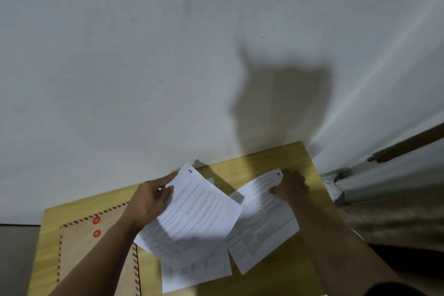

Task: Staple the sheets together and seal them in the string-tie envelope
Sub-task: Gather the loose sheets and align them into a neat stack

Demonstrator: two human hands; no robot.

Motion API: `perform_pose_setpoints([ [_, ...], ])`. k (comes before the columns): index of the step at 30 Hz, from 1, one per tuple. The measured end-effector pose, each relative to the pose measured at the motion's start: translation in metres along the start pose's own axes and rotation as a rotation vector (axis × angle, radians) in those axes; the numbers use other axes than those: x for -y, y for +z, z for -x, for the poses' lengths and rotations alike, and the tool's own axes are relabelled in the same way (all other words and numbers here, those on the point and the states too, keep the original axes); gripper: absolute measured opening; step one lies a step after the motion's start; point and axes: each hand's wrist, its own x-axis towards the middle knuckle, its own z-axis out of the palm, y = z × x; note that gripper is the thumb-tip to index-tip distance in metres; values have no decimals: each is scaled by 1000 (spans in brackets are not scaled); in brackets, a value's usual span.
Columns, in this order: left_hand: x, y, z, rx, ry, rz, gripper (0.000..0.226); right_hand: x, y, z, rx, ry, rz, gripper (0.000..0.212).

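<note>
My left hand (pixel 150 199) grips the top left edge of a printed sheet marked "1" (pixel 197 211), lifted and tilted above the wooden table (pixel 283 158). My right hand (pixel 292 185) pinches the top corner of a second printed sheet (pixel 266 221), which lies to the right, partly under the first. A third sheet (pixel 197 269) lies flat beneath them near the front. The brown string-tie envelope (pixel 96 255), with striped border and two red discs, lies at the left under my left forearm. No stapler is in view.
A grey-white wall (pixel 168 55) rises directly behind the table's far edge. To the right, past the table's edge, lie a floor strip and a brown rod (pixel 406 146) low on the side wall.
</note>
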Motion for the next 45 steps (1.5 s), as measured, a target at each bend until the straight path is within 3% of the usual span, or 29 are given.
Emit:
perform_pose_setpoints([
  [5, 12, -4, 15, 10, -8, 0, 48, 4, 2, 16, -186, -105, 115, 39],
  [11, 17, -20, 52, -21, 7, 4, 47, 9, -17, 42, -142, -283, -334, 21],
  [14, 16, -34, 77, -37, 22, -4, 49, 19, -35, 79, -184, -409, -375, 39],
  [19, 1, -72, 132, -87, 134, 16, 48, 51, -53, 158, -224, -657, -482, 45],
  [24, -10, -110, 191, -166, 239, 27, 47, 109, -77, 245, -117, -837, -626, 63],
  [28, -13, -132, 232, -200, 335, 51, 47, 150, -96, 330, 99, -846, -658, 34],
  [30, -11, -140, 249, -208, 358, 60, 48, 166, -97, 360, 186, -870, -676, 43],
  [35, -3, -154, 279, -253, 350, 120, 51, 191, -91, 412, 369, -887, -786, 29],
  [37, -1, -160, 289, -269, 333, 148, 53, 198, -85, 426, 399, -895, -777, 29],
  [40, 1, -166, 300, -302, 330, 167, 57, 206, -75, 436, 397, -920, -783, 53],
  [45, 12, -170, 305, -293, 281, 149, 49, 202, -71, 453, 423, -999, -758, 26],
])
